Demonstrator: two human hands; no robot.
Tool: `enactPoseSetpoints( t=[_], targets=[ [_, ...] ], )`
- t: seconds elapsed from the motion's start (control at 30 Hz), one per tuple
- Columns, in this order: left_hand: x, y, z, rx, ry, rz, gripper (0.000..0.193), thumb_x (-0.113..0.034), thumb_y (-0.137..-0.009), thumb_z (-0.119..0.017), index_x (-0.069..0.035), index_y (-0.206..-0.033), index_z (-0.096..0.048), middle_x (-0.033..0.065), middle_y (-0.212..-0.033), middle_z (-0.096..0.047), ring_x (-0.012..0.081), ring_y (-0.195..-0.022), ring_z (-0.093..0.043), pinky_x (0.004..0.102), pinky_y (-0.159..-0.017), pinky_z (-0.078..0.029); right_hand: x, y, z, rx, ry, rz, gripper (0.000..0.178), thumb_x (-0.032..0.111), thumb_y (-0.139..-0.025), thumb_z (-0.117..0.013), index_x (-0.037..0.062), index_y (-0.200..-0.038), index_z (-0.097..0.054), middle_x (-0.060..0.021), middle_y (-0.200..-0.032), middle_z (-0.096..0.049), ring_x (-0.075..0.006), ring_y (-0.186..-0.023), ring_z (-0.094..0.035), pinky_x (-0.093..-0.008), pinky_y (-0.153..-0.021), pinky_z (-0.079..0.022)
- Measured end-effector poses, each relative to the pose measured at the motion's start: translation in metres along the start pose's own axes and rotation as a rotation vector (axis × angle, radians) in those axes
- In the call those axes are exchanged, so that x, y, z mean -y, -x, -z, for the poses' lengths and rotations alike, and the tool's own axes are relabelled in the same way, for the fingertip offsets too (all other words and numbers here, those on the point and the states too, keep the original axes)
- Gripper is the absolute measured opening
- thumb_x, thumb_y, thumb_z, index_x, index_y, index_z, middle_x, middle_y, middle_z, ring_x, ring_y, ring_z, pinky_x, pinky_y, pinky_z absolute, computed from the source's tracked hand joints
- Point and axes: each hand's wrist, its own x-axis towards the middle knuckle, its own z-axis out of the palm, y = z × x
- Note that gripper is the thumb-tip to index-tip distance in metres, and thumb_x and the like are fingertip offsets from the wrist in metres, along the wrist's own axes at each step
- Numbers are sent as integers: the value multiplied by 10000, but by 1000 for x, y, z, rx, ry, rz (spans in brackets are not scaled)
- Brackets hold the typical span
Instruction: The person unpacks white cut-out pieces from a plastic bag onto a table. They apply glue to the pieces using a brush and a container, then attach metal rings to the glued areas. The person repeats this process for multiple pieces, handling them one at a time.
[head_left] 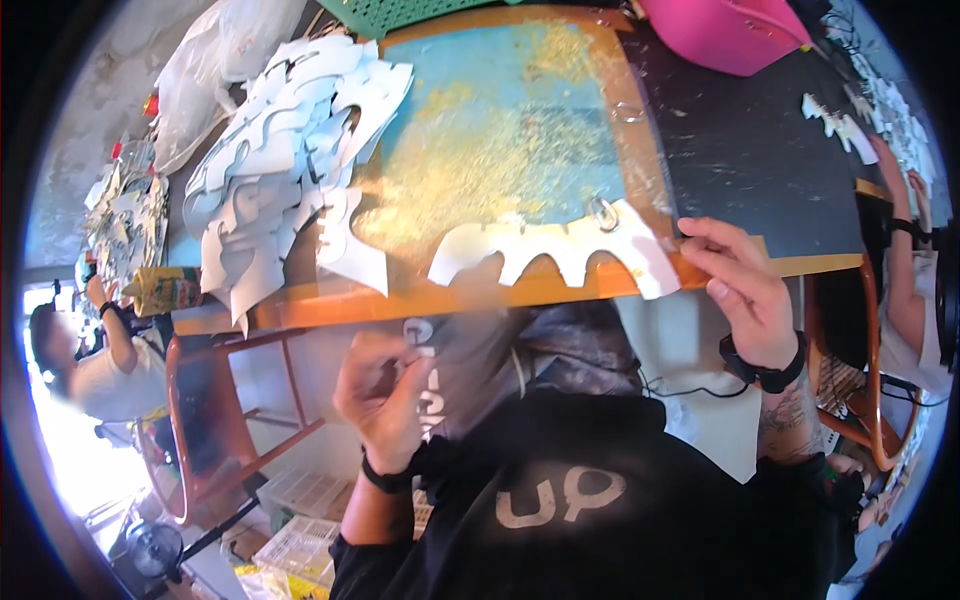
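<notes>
A white scalloped cut-out piece lies along the near edge of the worktable, its arched notches facing me. My right hand is beside the piece's right end, fingers apart, with nothing visible in it. In front of the table edge, above my lap, my left hand is raised with thumb and fingers curled together in a pinch. Whatever it may hold is too small or blurred to name. A small metal ring rests by the piece's upper edge. Another white cut piece lies left of it.
A tall heap of white cut pieces covers the table's left side. The blue-green work surface carries yellowish residue. Behind it are a green basket and a pink tub. Other people sit at left and right.
</notes>
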Motion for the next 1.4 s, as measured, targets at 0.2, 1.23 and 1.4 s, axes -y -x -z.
enactPoseSetpoints(
  t=[0.2,1.23,1.4],
  targets=[
    [13,4,24,-32,-68,-20,255,155,-715,-803,-8,-853,-664,107,-846,-666,192,-777,-654,305,-705,-514,7,-66,25,21,311,-24,50,33,-888,-734,-9,-916,-729,-106,-836,-694,-173,-684,-643,-294,-619,-490],
    [-9,-18,-66,666,-468,-544,414,-95,-790,-803,-42,-1167,-639,100,-1155,-650,311,-1039,-635,438,-910,-476,40,-129,-13,264,294,205,141,62,-851,-725,47,-990,-741,-87,-922,-719,-268,-763,-689,-336,-660,-536],
    [-11,-14,-71,680,-445,-537,405,-124,-784,-804,-49,-1154,-657,108,-1218,-635,297,-1102,-625,450,-940,-466,41,-131,-21,338,247,83,130,57,-850,-715,36,-976,-738,-99,-889,-716,-261,-767,-684,-318,-652,-524]
  ],
)
